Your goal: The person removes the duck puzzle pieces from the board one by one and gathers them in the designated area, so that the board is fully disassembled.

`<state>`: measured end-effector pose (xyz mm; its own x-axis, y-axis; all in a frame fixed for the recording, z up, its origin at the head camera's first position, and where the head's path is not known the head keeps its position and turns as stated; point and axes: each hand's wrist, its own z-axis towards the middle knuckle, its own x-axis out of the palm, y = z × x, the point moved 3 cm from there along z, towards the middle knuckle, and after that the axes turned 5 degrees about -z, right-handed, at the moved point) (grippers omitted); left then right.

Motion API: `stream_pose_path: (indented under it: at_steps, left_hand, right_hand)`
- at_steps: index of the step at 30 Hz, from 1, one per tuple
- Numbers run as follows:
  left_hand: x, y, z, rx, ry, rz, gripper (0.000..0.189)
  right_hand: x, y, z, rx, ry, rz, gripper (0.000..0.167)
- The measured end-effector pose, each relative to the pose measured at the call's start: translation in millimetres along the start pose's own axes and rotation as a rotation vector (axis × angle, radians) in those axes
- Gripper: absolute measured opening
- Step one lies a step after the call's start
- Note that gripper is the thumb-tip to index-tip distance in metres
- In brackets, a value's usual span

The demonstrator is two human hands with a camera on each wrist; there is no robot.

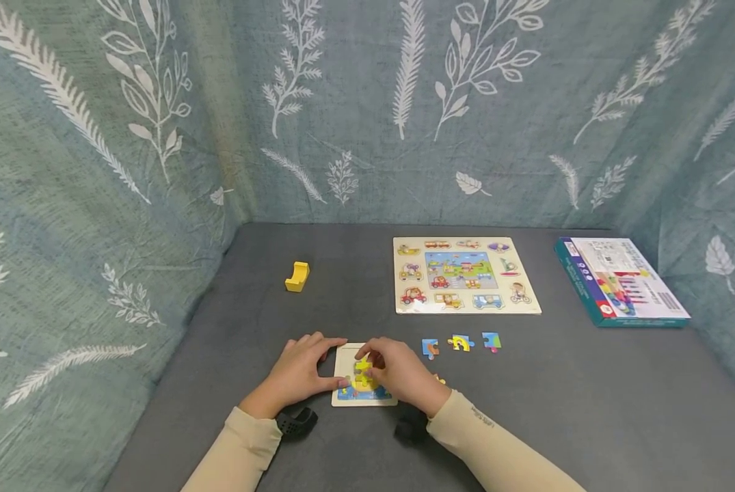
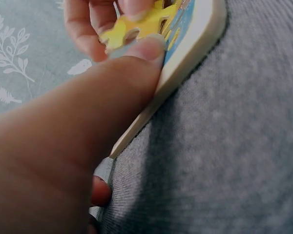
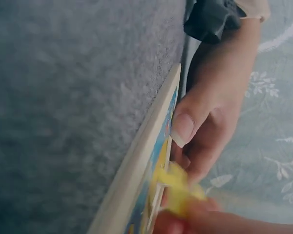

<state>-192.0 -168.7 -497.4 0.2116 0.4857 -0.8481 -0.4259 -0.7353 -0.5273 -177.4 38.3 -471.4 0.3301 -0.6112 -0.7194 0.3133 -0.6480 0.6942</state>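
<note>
A small wooden puzzle board [image 1: 364,402] with a pale rim lies on the table, its lower part filled with blue and yellow pieces. My left hand [image 1: 302,372] holds it at the left side, thumb on its face and fingers by the far corner. Above the board my right hand [image 1: 401,369] pinches a yellow puzzle piece [image 1: 363,367], seen closer in the left wrist view as a yellow piece [image 2: 139,29] with knobs and notches. In the right wrist view that piece [image 3: 178,187] is blurred. The right fingers hide part of the board.
Three loose puzzle pieces [image 1: 461,343] lie right of the board, and another piece [image 1: 439,379] is partly hidden by the right hand. Behind them is a larger vehicle puzzle [image 1: 465,305]. A boxed set [image 1: 625,283] lies far right, a yellow block [image 1: 297,277] back left.
</note>
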Motion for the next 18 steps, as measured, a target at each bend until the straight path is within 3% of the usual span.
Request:
stream_pose_path:
  at_steps: [4,9,14,18]
  left_hand:
    - [0.0,-0.6,0.9,0.010,-0.009,0.004,0.073]
    - [2.2,-0.9,1.6,-0.002,-0.011,0.005,0.074]
    - [2.5,-0.7,3.1,-0.008,-0.012,-0.007,0.074]
    - [1.4,0.0,3.6,-0.006,-0.011,-0.004,0.074]
  right_hand:
    - [-14,-5,-7.9,-0.001,-0.053,0.090,0.021]
    - [-55,-18,-33.5,0.023,-0.173,0.126,0.026]
    - [-96,-52,-70.2,0.104,-0.271,0.084,0.020]
    - [-106,-81,-93.2,0.200,-0.258,0.069,0.016]
